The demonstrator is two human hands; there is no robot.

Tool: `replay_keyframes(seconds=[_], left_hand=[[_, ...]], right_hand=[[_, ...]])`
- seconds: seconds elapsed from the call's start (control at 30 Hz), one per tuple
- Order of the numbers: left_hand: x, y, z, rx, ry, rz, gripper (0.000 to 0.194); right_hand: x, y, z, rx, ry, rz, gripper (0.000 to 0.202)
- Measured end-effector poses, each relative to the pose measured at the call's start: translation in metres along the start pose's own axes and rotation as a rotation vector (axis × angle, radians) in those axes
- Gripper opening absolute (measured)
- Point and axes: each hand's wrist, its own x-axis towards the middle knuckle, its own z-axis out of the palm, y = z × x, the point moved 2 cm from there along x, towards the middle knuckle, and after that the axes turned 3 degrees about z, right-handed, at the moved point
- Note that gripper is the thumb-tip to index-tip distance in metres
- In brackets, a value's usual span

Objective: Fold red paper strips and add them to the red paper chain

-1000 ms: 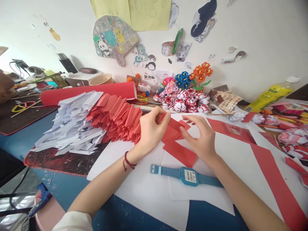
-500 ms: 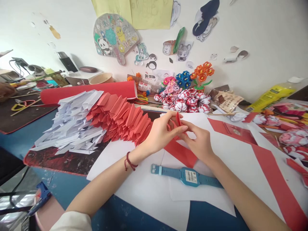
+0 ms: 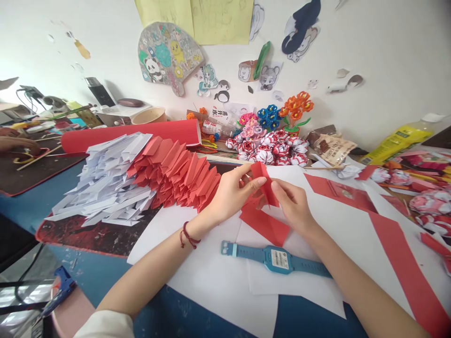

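Note:
Between my two hands is a small folded piece of red paper, held up over the white sheets. My left hand pinches it with the thumb in front and fingers behind. The fingers of my right hand grip its right edge. Below lies a flat red paper strip. To the left, a row of folded red paper pieces adjoins a heap of folded white paper pieces. A blue watch lies on the white paper nearer to me.
Behind stand a red paper roll, red-and-white paper flowers and orange flowers. A yellow bottle leans at right. At far left, another person's hand is by yellow-handled scissors. A blue glue gun sits lower left.
The red paper has turned from edge-on to show its broad face, and my right hand has shifted to its right edge. At far left the other person's hand has reached the scissors.

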Motion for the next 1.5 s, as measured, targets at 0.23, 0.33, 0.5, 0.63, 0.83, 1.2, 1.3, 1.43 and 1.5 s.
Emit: replay_keyframes(seconds=[0.23, 0.33, 0.5, 0.63, 0.83, 1.2, 1.3, 1.43, 1.5], left_hand=[[-0.002, 0.001, 0.005, 0.228, 0.028, 0.032, 0.03], [-0.003, 0.003, 0.007, 0.281, -0.005, 0.055, 0.031], [-0.006, 0.005, 0.005, 0.277, 0.1, 0.013, 0.018], [-0.01, 0.005, 0.005, 0.452, 0.27, 0.067, 0.014], [-0.015, 0.003, 0.009, 0.797, 0.35, 0.375, 0.014], [-0.007, 0.012, -0.001, 0.343, 0.214, 0.174, 0.024], [-0.003, 0.009, -0.003, 0.149, 0.175, 0.072, 0.019], [-0.001, 0.002, -0.004, 0.059, 0.154, -0.008, 0.021], [0.0, -0.001, -0.003, 0.017, 0.11, -0.041, 0.023]], right_hand=[[0.001, 0.003, -0.002, -0.245, 0.106, -0.033, 0.043], [0.001, 0.005, -0.001, -0.234, 0.128, 0.001, 0.041], [-0.001, 0.003, 0.001, -0.328, 0.175, -0.024, 0.037], [-0.005, 0.0, 0.007, -0.402, 0.161, -0.078, 0.03], [-0.008, -0.002, 0.011, -0.435, 0.162, -0.126, 0.025], [-0.008, -0.003, 0.006, -0.427, 0.177, -0.111, 0.028], [-0.008, -0.002, 0.006, -0.442, 0.176, -0.115, 0.027], [-0.009, -0.002, 0.006, -0.453, 0.174, -0.12, 0.028], [-0.009, -0.002, 0.006, -0.45, 0.17, -0.134, 0.028]])
